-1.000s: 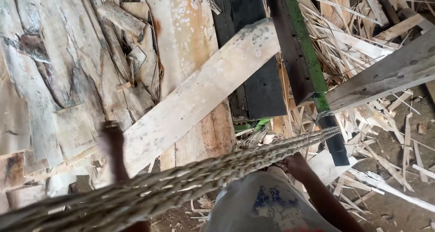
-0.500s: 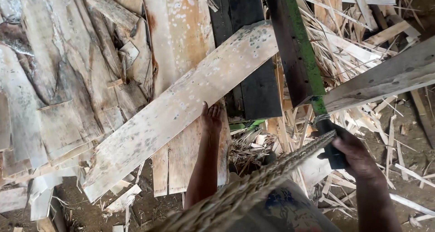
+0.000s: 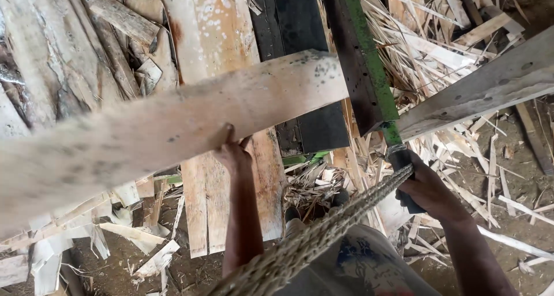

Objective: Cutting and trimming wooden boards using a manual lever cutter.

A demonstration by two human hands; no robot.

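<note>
A person stands over a heap of offcuts w/ both hands busy. Left hand point(image 3: 234, 154), arm stretched fwd, is closed on the near edge of a long pale plank point(image 3: 173, 128), thumb on top, fingers tucked under; the plank hangs tilted above the pile, its far end reaching toward the dark blade, its near-left end blurred. Right hand point(image 3: 424, 186) is wrapped tight round the dark handle of a big chopping blade point(image 3: 360, 59), black w/ a green edge, pointing away from the person. A thick braided rope point(image 3: 323, 235) crosses in front of the body, from the right hand down to the lower left. Below: stacked boards point(image 3: 213, 36), a grey beam point(image 3: 490, 85) at right, splinters and shavings point(image 3: 438, 47) over a dirt floor point(image 3: 519, 215).

Step in hand, as it looks: positioning the plank for a cut. Next move likely calls for a steady seat for the plank and the left fingers kept clear of the blade's path.
</note>
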